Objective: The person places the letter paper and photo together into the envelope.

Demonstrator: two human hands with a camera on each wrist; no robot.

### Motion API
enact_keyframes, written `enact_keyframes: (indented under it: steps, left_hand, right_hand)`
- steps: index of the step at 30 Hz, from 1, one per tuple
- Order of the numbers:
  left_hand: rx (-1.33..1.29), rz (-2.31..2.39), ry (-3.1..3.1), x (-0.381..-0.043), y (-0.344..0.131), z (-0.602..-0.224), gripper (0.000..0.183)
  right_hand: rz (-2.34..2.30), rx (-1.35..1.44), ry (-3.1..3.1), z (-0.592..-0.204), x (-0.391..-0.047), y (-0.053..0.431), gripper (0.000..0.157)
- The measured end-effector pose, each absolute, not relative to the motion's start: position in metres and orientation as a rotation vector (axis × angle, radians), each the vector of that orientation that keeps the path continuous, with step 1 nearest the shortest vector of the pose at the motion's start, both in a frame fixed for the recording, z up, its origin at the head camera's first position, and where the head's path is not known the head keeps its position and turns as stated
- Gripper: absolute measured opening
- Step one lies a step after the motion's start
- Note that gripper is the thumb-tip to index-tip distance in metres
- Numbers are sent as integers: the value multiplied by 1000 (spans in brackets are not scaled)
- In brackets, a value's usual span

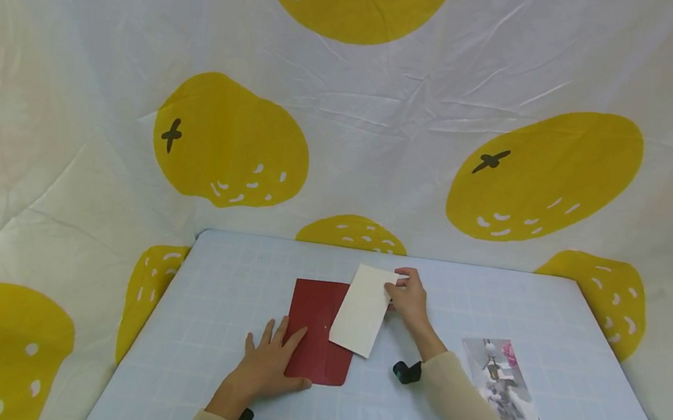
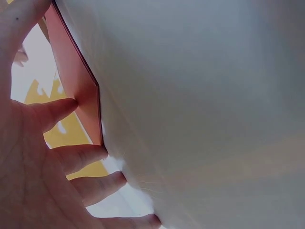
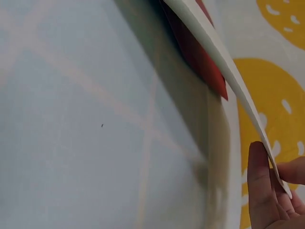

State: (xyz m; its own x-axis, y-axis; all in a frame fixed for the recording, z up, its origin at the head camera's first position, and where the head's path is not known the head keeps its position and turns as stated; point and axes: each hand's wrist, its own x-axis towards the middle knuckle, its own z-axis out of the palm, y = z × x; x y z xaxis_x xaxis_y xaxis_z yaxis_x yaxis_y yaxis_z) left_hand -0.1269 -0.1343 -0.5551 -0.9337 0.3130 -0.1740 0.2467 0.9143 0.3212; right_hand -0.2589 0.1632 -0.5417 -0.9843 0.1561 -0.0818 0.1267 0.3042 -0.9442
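Observation:
A flat red envelope (image 1: 314,308) lies on the table in the head view. My left hand (image 1: 266,363) has its fingers spread; the index finger and thumb rest at the envelope's near left part, the other fingers on the tabletop. In the left wrist view the index fingertip touches the red envelope (image 2: 78,81). My right hand (image 1: 410,300) pinches a white card (image 1: 362,310) by its far right corner. Tilted, the card overlaps the envelope's right side. The right wrist view shows the white card (image 3: 238,90) edge-on, slightly bent, raised above the table between thumb and fingers.
A printed picture card (image 1: 500,381) with grey and pink tones lies on the right of the table, beside my right sleeve (image 1: 469,412). The pale checked tabletop (image 1: 229,274) ends at a white curtain (image 1: 380,153) with yellow fruit shapes.

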Motion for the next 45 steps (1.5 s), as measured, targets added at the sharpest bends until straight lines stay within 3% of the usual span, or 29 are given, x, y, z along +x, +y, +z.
enact_keyframes:
  steps: [45]
  left_hand:
    - [405,437,2836,-127,-134,-556,100]
  right_hand:
    - [1787,-190,-2602,-551,-244,135,40]
